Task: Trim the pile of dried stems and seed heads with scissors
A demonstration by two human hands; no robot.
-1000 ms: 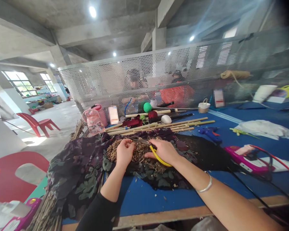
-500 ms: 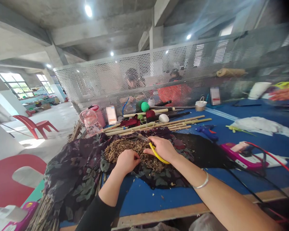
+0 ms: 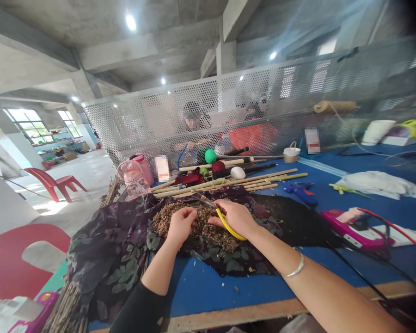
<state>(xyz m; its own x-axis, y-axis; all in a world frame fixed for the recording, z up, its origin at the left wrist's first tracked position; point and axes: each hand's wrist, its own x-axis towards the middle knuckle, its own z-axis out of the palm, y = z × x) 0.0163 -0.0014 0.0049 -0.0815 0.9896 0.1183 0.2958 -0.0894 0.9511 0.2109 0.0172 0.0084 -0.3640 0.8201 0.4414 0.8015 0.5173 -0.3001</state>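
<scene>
A heap of small brown dried bits (image 3: pixel 166 216) lies on a dark flower-patterned cloth (image 3: pixel 121 259) on the blue table. My right hand (image 3: pixel 236 217) grips yellow-handled scissors (image 3: pixel 225 224), their blades pointing to the far left over the heap. My left hand (image 3: pixel 182 226) hovers over the heap's near side with thumb and fingertips pinched together. Whatever is between those fingertips is too small to make out. The two hands are a short way apart.
Behind the heap lie bamboo sticks (image 3: pixel 229 181), a green ball (image 3: pixel 211 156) and a white ball (image 3: pixel 237 173). A blue glue gun (image 3: pixel 302 192) and a magenta power strip (image 3: pixel 357 229) are at right. A perforated metal screen (image 3: pixel 152 108) stands behind, with people beyond.
My left hand has lifted slightly up and away from me over the heap, still pinched. My right hand keeps the scissors in nearly the same place. The view has shifted slightly.
</scene>
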